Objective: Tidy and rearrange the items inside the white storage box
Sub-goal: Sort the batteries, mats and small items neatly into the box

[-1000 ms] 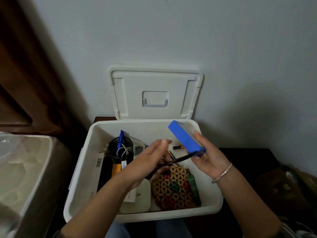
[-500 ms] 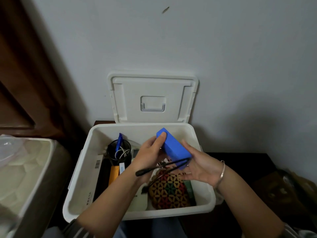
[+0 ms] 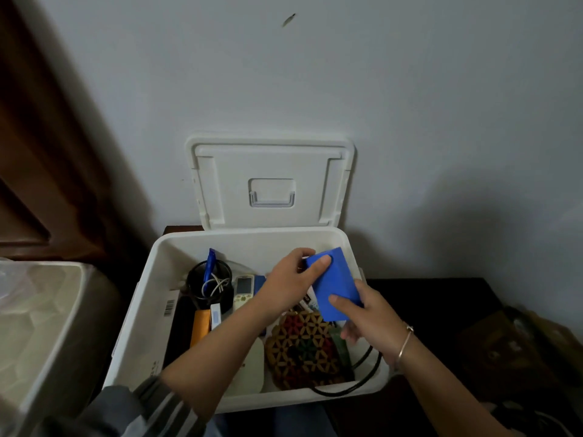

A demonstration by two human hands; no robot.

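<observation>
Both hands hold a smooth, matte blue block [image 3: 339,279], rectangular with crisp edges, tilted above the far right part of the white storage box [image 3: 145,313]. The left hand [image 3: 288,287] grips its upper end, thumb pressed flat on the top face and fingers curled behind. The right hand [image 3: 362,316] grips the lower end, thumb on the face and fingers tucked underneath; a thin metal bangle [image 3: 405,342] circles that wrist.

Directly below the right hand lies a round lattice mat [image 3: 299,348] of flower-shaped cut-outs in tan, red and green. A glossy black cable [image 3: 362,381] loops past that wrist and over the box's near rim. Left of the left hand stand a round black cup [image 3: 197,287] holding a blue pen and white cord, a pale slim remote [image 3: 244,290] and an orange bar [image 3: 201,326]. Beyond both hands the box's moulded plastic lid [image 3: 271,181] leans upright against the wall. The box sits on a dark surface [image 3: 441,310].
</observation>
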